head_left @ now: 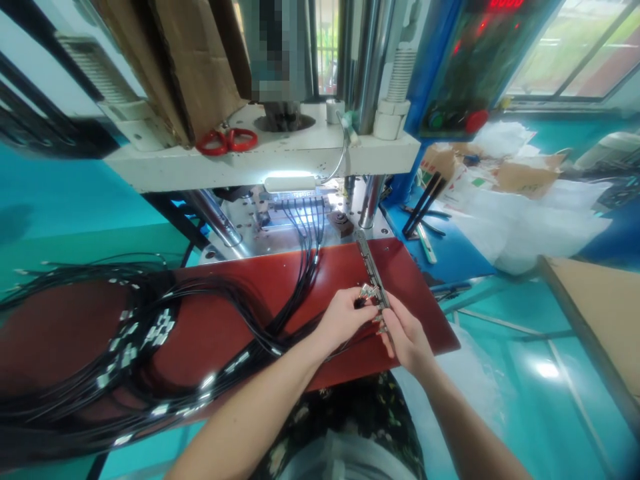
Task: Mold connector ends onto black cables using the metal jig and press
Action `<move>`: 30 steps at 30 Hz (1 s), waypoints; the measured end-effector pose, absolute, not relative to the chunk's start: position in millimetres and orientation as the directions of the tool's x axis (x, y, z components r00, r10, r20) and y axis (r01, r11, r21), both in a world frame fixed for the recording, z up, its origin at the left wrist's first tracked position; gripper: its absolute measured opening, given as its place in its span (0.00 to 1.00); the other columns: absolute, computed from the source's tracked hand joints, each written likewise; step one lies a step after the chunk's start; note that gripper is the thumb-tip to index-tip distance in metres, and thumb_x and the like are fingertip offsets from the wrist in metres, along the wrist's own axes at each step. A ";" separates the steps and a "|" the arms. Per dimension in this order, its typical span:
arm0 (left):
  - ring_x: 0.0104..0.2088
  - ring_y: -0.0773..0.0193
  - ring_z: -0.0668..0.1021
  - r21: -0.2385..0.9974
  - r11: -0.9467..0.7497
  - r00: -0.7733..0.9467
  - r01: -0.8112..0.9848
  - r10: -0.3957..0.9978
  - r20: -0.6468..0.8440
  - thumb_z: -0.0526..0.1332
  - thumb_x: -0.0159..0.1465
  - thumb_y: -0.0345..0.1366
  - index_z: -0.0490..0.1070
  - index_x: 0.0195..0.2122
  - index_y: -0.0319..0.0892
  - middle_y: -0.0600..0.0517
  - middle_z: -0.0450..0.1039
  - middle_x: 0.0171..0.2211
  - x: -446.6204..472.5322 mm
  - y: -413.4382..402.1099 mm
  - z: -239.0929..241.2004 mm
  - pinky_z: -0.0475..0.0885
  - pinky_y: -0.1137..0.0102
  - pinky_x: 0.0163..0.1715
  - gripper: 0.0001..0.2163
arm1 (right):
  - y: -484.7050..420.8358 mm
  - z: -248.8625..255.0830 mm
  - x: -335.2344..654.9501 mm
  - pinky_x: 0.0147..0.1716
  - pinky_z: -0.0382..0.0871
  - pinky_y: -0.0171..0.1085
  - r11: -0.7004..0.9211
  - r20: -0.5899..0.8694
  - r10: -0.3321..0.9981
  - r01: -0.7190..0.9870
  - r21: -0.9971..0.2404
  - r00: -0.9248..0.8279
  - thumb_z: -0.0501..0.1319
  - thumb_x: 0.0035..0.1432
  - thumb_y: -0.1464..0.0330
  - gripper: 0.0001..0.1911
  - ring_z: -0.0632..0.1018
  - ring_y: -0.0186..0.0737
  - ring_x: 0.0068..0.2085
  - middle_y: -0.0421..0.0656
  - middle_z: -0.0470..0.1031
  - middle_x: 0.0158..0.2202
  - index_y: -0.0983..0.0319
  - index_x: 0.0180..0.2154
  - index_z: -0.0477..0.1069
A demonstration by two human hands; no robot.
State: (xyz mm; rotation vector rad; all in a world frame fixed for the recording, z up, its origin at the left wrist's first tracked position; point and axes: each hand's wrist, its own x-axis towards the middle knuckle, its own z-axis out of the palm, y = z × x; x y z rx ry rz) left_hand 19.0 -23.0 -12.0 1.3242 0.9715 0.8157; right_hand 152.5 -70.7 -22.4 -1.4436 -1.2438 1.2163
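My left hand [343, 317] is pinched shut on the metal-tipped ends of black cables [367, 292], holding them against a long grey metal fixture bar [367, 263] that lies on the red work board [345, 267]. My right hand [405, 333] is closed on the near end of that bar, fingers curled over it. The two hands nearly touch at the bar. Black cables trail from my left hand toward the left.
A big bundle of black cables with metal connectors [135, 333] covers the board's left side. More cables [305, 220] run into the press machine [280, 153] behind. Red scissors [227, 140] lie on its ledge. White bags [510, 213] and cardboard sit at the right.
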 end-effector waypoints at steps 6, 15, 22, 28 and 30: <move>0.20 0.74 0.62 0.973 0.219 0.398 -0.071 0.901 -0.173 0.59 0.54 0.41 0.65 0.26 0.38 0.58 0.61 0.20 13.6 -16.9 -3.1 0.56 0.78 0.21 0.10 | -72.9 -17.4 154.2 0.10 0.55 0.28 -0.158 -0.160 0.985 -0.033 -0.987 0.070 0.53 0.57 0.57 0.27 0.62 0.29 0.12 0.34 0.64 0.14 0.66 0.54 0.59; 0.25 0.71 0.67 0.997 0.075 0.466 0.025 0.882 -0.078 0.63 0.51 0.39 0.69 0.26 0.37 0.55 0.66 0.24 17.7 -16.3 0.7 0.62 0.75 0.28 0.09 | -74.3 -18.1 154.7 0.09 0.55 0.28 -0.134 -0.138 0.987 -0.052 -0.990 0.078 0.54 0.56 0.56 0.27 0.62 0.29 0.12 0.33 0.62 0.13 0.64 0.53 0.61; 0.27 0.70 0.67 0.897 -0.303 0.417 0.323 0.896 0.153 0.60 0.53 0.34 0.67 0.22 0.39 0.54 0.65 0.27 21.5 -21.9 10.2 0.61 0.74 0.28 0.05 | -73.4 -23.0 155.3 0.09 0.55 0.27 -0.147 -0.150 0.985 -0.045 -0.988 0.081 0.54 0.56 0.56 0.27 0.62 0.28 0.12 0.34 0.63 0.15 0.64 0.53 0.61; 0.17 0.74 0.61 0.992 0.082 0.355 0.096 0.928 -0.111 0.56 0.56 0.41 0.65 0.22 0.38 0.54 0.68 0.19 7.2 -7.2 13.0 0.56 0.76 0.19 0.12 | -75.1 -19.4 156.1 0.09 0.54 0.27 -0.165 -0.174 0.979 -0.092 -0.982 0.107 0.55 0.56 0.57 0.25 0.63 0.28 0.12 0.34 0.64 0.16 0.64 0.52 0.62; 0.15 0.75 0.58 0.981 0.145 0.419 0.126 0.889 -0.185 0.57 0.55 0.42 0.65 0.20 0.38 0.55 0.66 0.16 5.3 -2.8 8.2 0.53 0.76 0.17 0.13 | -75.4 -19.3 157.9 0.09 0.54 0.27 -0.158 -0.165 0.983 -0.083 -0.984 0.083 0.55 0.56 0.57 0.25 0.63 0.28 0.12 0.34 0.64 0.16 0.64 0.52 0.62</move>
